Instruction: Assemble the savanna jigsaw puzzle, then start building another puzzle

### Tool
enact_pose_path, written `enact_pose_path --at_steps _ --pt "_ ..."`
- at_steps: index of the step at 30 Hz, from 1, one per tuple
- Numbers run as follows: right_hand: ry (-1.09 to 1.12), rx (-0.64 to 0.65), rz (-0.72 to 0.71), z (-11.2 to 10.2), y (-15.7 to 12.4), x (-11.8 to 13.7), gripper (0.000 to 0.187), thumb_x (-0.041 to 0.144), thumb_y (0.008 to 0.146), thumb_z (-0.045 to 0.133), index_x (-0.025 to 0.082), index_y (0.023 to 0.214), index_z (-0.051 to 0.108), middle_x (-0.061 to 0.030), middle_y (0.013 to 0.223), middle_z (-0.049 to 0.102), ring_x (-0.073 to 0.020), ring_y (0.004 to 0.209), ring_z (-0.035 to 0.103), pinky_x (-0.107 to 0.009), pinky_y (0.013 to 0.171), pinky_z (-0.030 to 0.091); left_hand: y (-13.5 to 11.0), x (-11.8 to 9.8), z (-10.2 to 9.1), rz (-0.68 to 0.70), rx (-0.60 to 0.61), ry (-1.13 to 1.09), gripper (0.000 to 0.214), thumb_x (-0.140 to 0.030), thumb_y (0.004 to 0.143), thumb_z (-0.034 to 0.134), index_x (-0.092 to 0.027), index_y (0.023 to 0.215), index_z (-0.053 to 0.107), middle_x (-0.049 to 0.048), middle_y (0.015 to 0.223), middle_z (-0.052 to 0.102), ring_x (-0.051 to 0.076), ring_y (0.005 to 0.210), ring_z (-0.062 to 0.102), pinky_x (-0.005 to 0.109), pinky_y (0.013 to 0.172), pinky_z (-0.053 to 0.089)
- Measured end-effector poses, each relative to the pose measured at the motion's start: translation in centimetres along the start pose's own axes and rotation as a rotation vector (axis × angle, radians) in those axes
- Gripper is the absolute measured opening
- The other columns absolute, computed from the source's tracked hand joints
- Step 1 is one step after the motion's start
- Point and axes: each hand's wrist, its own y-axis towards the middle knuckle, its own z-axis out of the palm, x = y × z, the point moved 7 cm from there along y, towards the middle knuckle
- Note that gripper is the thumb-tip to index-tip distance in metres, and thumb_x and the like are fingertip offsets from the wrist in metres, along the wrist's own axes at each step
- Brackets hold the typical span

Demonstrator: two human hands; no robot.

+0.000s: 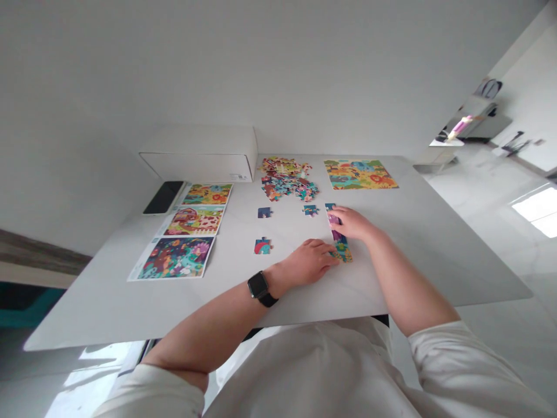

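Observation:
A narrow upright strip of joined jigsaw pieces [339,239], dark blue, purple and yellow-green, lies right of the table's middle. My right hand [354,223] rests across its upper part, fingers stretched out over the pieces and hiding some of them. From the lower left, my left hand [311,261] reaches the strip's lower part with its fingertips, fingers extended and low over the table. Loose pieces lie to the left: a blue patterned piece [310,211], a plain dark blue piece [264,213] and a red and teal piece [262,247].
Behind is a heap of jigsaw pieces [289,180], with an animal picture sheet [361,175] to its right. On the left, a sheet with three pictures [185,232] lies near a black phone [164,197]. A white box [198,159] stands against the wall on the white table [439,249].

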Motion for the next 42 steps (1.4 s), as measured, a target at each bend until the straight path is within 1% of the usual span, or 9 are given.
enact_pose_path --at_steps 6,15,19,22,27,29,32,36,42 --pt "-0.026 0.029 0.016 -0.2 -0.3 0.5 0.054 0.033 0.100 0.074 0.023 0.153 0.070 -0.0160 0.169 0.058 -0.0326 0.156 0.057 -0.045 0.133 0.041 -0.1 -0.3 -0.1 0.002 0.032 0.033 0.040 -0.022 0.109 0.058 -0.033 0.142 0.077 0.0070 0.155 0.070 0.026 0.133 0.066 0.044 0.115 0.051" --pt "0.000 0.040 0.019 0.1 -0.4 0.4 0.056 0.031 0.101 0.073 0.020 0.156 0.069 -0.0183 0.169 0.057 -0.0322 0.156 0.057 -0.044 0.133 0.042 -0.2 -0.3 -0.2 -0.011 0.071 0.051 0.042 -0.020 0.107 0.060 -0.034 0.143 0.077 0.0061 0.155 0.069 0.027 0.130 0.066 0.044 0.111 0.053" --pt "0.035 -0.014 0.012 0.1 -0.1 -0.1 0.048 0.020 0.105 0.060 0.023 0.151 0.073 -0.0132 0.167 0.061 -0.0276 0.154 0.059 -0.042 0.133 0.042 -0.2 -0.3 -0.2 -0.011 0.062 0.024 0.042 -0.018 0.108 0.056 -0.033 0.142 0.077 0.0068 0.156 0.069 0.027 0.131 0.066 0.044 0.113 0.053" --pt "0.076 -0.063 0.011 -0.2 0.1 -0.4 0.050 0.010 0.104 0.052 0.023 0.145 0.077 -0.0108 0.159 0.068 -0.0242 0.149 0.063 -0.039 0.132 0.042 -0.5 0.1 -0.8 -0.019 0.031 -0.007 0.041 -0.019 0.109 0.056 -0.030 0.143 0.075 0.0073 0.157 0.068 0.027 0.133 0.065 0.044 0.115 0.052" --pt "0.104 -0.164 0.028 -0.9 0.2 -1.2 0.047 0.010 0.101 0.056 0.020 0.141 0.079 -0.0131 0.154 0.071 -0.0256 0.143 0.065 -0.040 0.131 0.043 -1.7 2.5 -3.1 -0.115 0.010 0.015 0.036 -0.029 0.108 0.065 -0.023 0.143 0.072 0.0112 0.143 0.073 0.029 0.126 0.068 0.045 0.111 0.054" --pt "0.107 -0.185 0.023 -0.7 0.3 -1.6 0.045 0.011 0.100 0.059 0.020 0.139 0.080 -0.0134 0.151 0.073 -0.0266 0.141 0.067 -0.042 0.131 0.044 -2.2 3.9 -4.1 -0.172 0.011 0.042 0.038 -0.039 0.107 0.069 -0.020 0.140 0.071 0.0128 0.136 0.074 0.030 0.121 0.069 0.045 0.106 0.055" --pt "0.116 -0.223 -0.005 -0.2 0.5 -2.1 0.042 0.014 0.100 0.062 0.021 0.137 0.080 -0.0134 0.149 0.074 -0.0287 0.141 0.067 -0.047 0.130 0.046 -2.9 5.4 -4.9 -0.217 0.022 0.055 0.054 -0.060 0.101 0.076 -0.020 0.136 0.069 0.0133 0.133 0.073 0.032 0.118 0.071 0.043 0.101 0.056" --pt "0.131 -0.255 -0.055 0.6 0.7 -2.4 0.039 0.023 0.102 0.066 0.025 0.138 0.079 -0.0119 0.156 0.070 -0.0311 0.147 0.063 -0.053 0.131 0.045 -3.1 5.3 -4.3 -0.213 0.088 0.050 0.070 -0.072 0.092 0.080 -0.019 0.136 0.066 0.0129 0.134 0.071 0.032 0.117 0.071 0.043 0.100 0.055" --pt "0.125 -0.217 -0.066 1.3 1.1 -2.6 0.044 0.025 0.097 0.074 0.024 0.140 0.078 -0.0138 0.159 0.067 -0.0327 0.147 0.064 -0.052 0.130 0.046 -2.6 4.0 -3.0 -0.247 0.195 0.090 0.053 -0.060 0.096 0.078 -0.021 0.131 0.068 0.0121 0.131 0.070 0.032 0.115 0.071 0.042 0.097 0.055"
